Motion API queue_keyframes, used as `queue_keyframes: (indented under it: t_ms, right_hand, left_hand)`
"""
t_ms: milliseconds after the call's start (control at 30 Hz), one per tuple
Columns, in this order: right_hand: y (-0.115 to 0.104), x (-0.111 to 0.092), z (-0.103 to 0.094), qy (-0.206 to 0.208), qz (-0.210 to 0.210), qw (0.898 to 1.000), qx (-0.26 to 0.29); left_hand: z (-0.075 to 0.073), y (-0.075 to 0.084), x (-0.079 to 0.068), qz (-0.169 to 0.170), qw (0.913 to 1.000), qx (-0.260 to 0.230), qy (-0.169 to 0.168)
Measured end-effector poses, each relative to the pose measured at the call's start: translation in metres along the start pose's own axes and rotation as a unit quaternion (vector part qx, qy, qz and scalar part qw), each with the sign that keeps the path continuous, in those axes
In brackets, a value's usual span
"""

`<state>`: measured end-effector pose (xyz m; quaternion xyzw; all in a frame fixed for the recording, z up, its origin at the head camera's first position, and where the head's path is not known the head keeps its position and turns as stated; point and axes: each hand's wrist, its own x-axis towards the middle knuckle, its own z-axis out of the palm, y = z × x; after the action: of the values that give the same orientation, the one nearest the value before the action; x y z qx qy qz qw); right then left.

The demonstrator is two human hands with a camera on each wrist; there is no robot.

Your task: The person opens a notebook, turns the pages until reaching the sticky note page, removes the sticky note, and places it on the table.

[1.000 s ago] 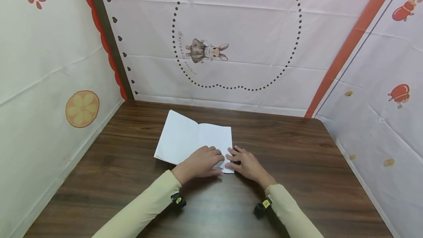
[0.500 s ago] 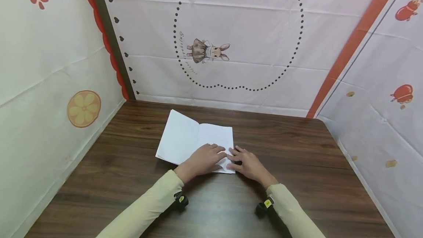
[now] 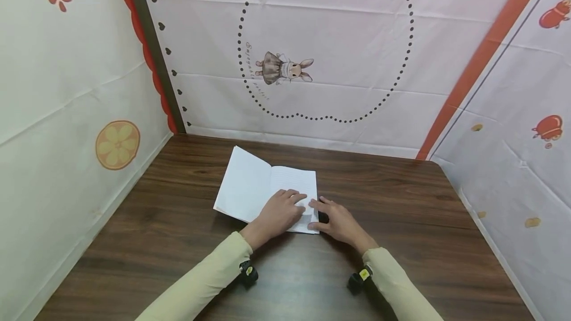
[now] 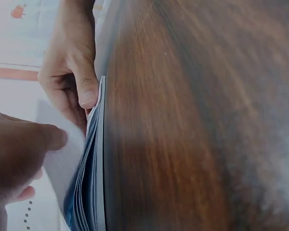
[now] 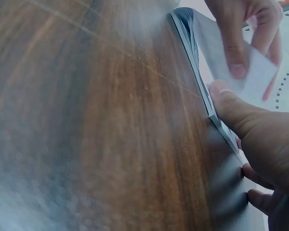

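An open notebook (image 3: 243, 180) with white pages, lined on the right side, lies on the table. My left hand (image 3: 278, 214) reaches over its lower right page. In the right wrist view, that hand's thumb and fingers pinch the corner of a raised page (image 5: 261, 72), with fingers partly behind the sheet. My right hand (image 3: 339, 221) holds the lower right corner of the notebook. Its thumb lies on the pages near the bottom edge, and other fingers touch the right edge, as the right wrist view shows. Fanned page edges (image 4: 89, 192) stand beneath the lifted sheet in the left wrist view.
The dark wooden table (image 3: 401, 202) extends around the notebook on all sides. White printed cloth walls (image 3: 334, 63) stand behind it and at both sides. A small black wrist camera (image 3: 249, 274) sits at the left sleeve, and another camera (image 3: 357, 281) at the right one.
The left hand has shifted slightly upward and turned over the right page, its fingers now drawn away from the page's lower corner. The right hand stays at the notebook's edge. The view drifts slightly.
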<state>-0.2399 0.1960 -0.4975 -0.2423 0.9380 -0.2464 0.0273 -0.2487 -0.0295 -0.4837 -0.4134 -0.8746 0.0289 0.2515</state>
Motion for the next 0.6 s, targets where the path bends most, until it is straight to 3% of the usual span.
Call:
queue_keyframes:
  t_ms: [167, 300, 467, 600]
  right_hand:
    - [-0.001, 0.001, 0.001, 0.001, 0.031, 0.999, -0.005]
    - [-0.002, 0.000, 0.000, -0.003, 0.022, 1.000, -0.006]
    - [-0.001, -0.001, -0.002, -0.014, -0.019, 1.000, 0.002]
    - [0.001, -0.002, -0.002, -0.017, -0.023, 1.000, -0.004]
  left_hand:
    - [-0.007, -0.004, -0.007, -0.038, 0.9982, -0.013, 0.045]
    - [-0.018, -0.011, -0.017, -0.064, 0.9926, -0.023, 0.101]
    - [-0.032, -0.027, -0.032, -0.100, 0.9797, -0.030, 0.171]
    - [-0.043, -0.038, -0.044, -0.146, 0.9669, -0.044, 0.205]
